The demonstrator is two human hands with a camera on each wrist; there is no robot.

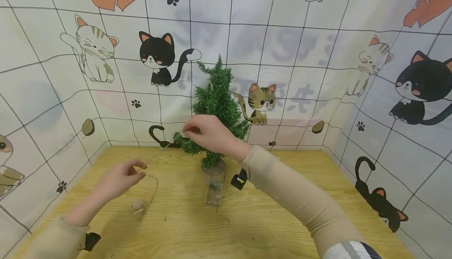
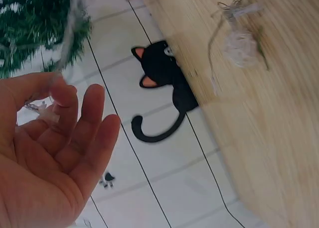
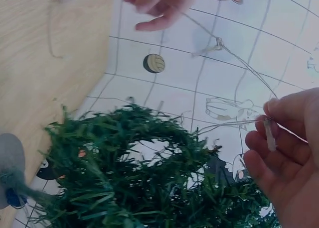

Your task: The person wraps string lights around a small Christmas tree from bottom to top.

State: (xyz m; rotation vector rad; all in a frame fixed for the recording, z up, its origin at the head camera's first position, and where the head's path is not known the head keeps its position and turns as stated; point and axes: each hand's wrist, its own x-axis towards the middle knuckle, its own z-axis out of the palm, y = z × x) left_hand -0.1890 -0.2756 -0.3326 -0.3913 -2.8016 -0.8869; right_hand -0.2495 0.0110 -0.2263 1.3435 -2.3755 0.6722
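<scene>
A small green artificial tree (image 1: 217,98) stands upright on a round base (image 1: 213,167) at the back of the table. In front of its left lower branches, my right hand (image 1: 208,133) pinches a thin string light (image 3: 244,63) between thumb and index finger. A clear bulb piece (image 3: 270,136) hangs beside those fingertips. Lower and to the left, my left hand (image 1: 121,178) pinches the same strand with thumb and forefinger, its other fingers loosely bent. Between the hands the strand runs nearly straight. A pale bundle (image 2: 241,49) tied with string hangs over or lies on the table under my left hand.
A clear plastic box (image 1: 214,194) sits before the tree base, with a thin wire near it. Cat-printed cloth (image 1: 212,35) encloses the wooden table (image 1: 282,212) at the back and sides. Black wrist devices (image 1: 239,179) are worn at both sleeves.
</scene>
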